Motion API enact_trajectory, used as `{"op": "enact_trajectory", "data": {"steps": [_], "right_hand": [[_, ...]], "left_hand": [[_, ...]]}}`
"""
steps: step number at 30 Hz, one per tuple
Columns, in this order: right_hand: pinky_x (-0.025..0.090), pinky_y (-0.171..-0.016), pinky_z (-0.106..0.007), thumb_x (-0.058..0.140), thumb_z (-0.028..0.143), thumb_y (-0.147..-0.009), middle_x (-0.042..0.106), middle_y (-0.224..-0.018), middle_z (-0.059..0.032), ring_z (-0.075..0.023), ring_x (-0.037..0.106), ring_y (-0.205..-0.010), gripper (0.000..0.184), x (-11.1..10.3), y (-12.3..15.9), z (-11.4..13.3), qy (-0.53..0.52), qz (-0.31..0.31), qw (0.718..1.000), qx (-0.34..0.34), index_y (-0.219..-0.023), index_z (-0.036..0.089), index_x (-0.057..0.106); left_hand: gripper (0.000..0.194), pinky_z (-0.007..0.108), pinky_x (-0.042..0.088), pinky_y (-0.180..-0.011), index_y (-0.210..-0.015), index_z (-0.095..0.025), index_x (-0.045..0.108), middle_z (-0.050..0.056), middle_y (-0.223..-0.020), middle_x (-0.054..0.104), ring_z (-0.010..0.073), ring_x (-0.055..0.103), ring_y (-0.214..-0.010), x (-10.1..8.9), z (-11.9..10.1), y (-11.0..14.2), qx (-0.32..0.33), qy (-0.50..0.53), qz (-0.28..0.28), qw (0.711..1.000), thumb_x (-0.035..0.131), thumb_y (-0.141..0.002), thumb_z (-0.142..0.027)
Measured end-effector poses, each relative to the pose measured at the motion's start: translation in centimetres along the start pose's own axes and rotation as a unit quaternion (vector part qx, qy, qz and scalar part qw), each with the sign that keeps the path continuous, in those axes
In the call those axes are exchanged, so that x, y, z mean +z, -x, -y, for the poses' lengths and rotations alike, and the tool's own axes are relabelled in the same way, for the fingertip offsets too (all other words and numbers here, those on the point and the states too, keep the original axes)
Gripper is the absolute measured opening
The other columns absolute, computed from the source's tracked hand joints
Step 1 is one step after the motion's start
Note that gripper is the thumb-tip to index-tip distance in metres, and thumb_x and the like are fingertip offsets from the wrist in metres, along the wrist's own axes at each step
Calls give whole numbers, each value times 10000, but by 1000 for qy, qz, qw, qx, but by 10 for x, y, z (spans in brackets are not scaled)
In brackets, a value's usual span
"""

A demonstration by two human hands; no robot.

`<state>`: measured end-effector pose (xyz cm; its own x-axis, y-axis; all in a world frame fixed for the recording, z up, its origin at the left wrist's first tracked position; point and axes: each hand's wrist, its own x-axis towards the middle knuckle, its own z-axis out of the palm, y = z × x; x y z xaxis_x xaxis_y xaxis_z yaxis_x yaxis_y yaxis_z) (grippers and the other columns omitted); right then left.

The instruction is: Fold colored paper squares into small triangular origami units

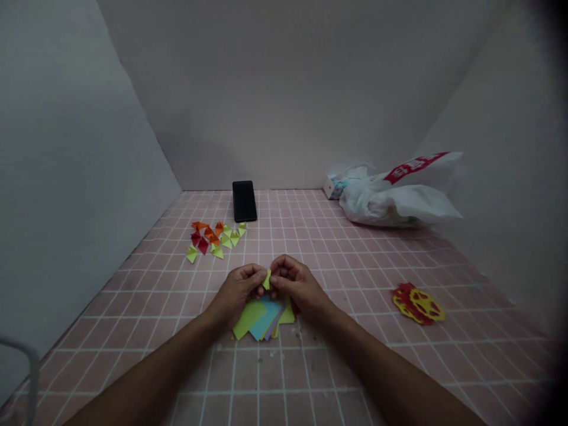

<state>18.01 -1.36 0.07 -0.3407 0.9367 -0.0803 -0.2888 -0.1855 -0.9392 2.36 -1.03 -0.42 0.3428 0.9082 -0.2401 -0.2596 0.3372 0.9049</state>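
A small folded piece of yellow paper (267, 279) is pinched between my two hands, just above the table. My left hand (239, 291) grips it from the left with thumb and fingers closed. From the other side, my right hand (298, 285) pinches its right edge, fingers curled. Below the hands lies a fanned stack of coloured paper sheets (265, 319), with yellow-green, blue, purple and orange showing; its far part is hidden by the hands. Farther left sits a group of small folded paper figures (215, 238) in red, orange and yellow.
A black phone (244, 201) lies near the back wall. At the back right, a white plastic bag (390, 198) with red print rests beside a small box (333, 187). Red and yellow cut-out shapes (418, 304) lie on the right of the pink tiled surface (355, 284). White walls enclose it.
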Motion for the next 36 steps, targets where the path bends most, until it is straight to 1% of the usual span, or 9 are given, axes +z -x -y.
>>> {"op": "enact_trajectory", "data": {"steps": [3,8,15,20,24,27,30,33,36], "right_hand": [[379,-485,-197,728,274,-686,544,-585,64,-81,536,-478,264,0,0,0,-7,0,1000,5,-834,188,526],[410,-499,-194,742,264,-689,559,-585,62,-81,543,-488,274,0,1,-3,-37,12,999,3,-847,189,532],[417,-500,-181,739,248,-706,586,-595,55,-74,559,-492,256,-1,0,-2,-55,38,998,0,-856,182,542],[419,-508,-187,739,250,-708,578,-596,55,-77,554,-500,257,-2,0,-2,-59,44,997,8,-854,183,539],[416,-515,-196,734,266,-707,571,-614,52,-83,555,-511,266,-2,1,-1,-56,41,998,7,-860,184,532],[405,-528,-201,713,277,-721,563,-626,47,-86,556,-534,240,-1,2,2,-35,23,999,-3,-852,180,537],[393,-526,-204,695,272,-727,551,-615,44,-86,538,-538,197,0,3,4,8,-8,1000,-19,-809,172,547],[382,-517,-210,687,277,-730,549,-606,41,-87,516,-532,182,0,3,5,49,-26,998,-32,-756,173,540],[381,-519,-218,644,313,-782,558,-597,33,-92,511,-529,177,1,4,3,61,-38,997,-29,-749,177,537]], "left_hand": [[259,164,309,-498,-700,-124,587,-37,-522,524,49,430,-477,0,-1,0,-25,35,19,999,715,-741,-345],[246,141,319,-479,-696,-110,586,-21,-535,525,43,452,-487,-1,-7,1,-68,89,72,991,719,-755,-309],[244,124,321,-450,-687,-98,587,-10,-536,533,32,434,-463,-2,-9,1,-84,110,79,987,755,-718,-272],[250,130,313,-453,-675,-106,578,-17,-523,516,36,429,-465,-3,-9,1,-86,101,94,987,733,-741,-291],[263,148,325,-481,-677,-122,570,-26,-520,514,47,442,-477,0,-7,2,-46,55,74,995,698,-769,-333],[262,163,336,-504,-696,-132,575,-34,-535,525,53,439,-486,4,-8,5,3,-31,28,999,668,-790,-357],[256,171,327,-503,-722,-137,590,-40,-549,525,57,420,-493,6,-10,8,25,-123,-8,992,650,-798,-374],[258,180,318,-503,-730,-144,592,-45,-548,508,66,409,-503,5,-11,9,31,-166,-19,985,639,-794,-390],[256,188,306,-498,-729,-151,586,-43,-553,501,73,395,-504,4,-11,9,33,-184,-12,982,623,-800,-394]]}}
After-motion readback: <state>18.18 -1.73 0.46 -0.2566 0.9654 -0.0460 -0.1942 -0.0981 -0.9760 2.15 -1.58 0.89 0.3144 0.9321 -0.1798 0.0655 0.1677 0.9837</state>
